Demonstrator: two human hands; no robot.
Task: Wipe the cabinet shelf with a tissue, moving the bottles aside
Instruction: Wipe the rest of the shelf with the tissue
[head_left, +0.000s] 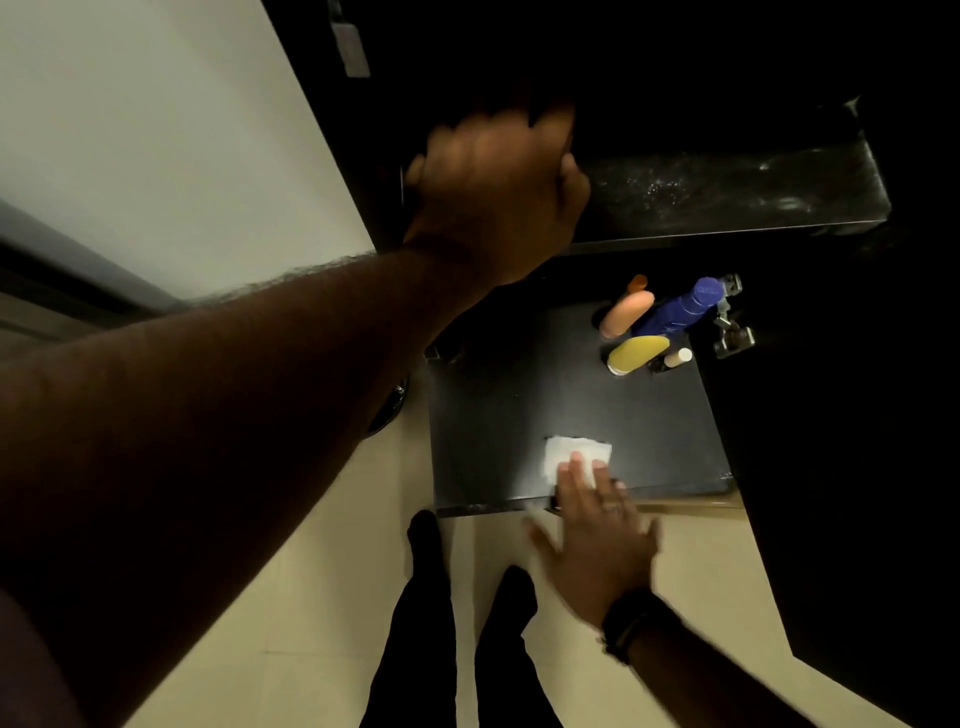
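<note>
The right hand (597, 540) lay flat and open, fingertips pressing the thin, soft tissue (574, 457) near the front edge of the dark shelf (519, 405), bottles (654, 327) bunched at one o'clock, while the left hand (493, 192) gripped the shelf above.

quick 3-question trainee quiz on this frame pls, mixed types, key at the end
1. True or false: the tissue lies near the shelf's front edge.
2. What presses on the tissue? A) left hand B) right hand C) a bottle
3. Fill in: the bottles stand at the shelf's back ____ corner.

Key: 1 true; 2 B; 3 right.
</note>
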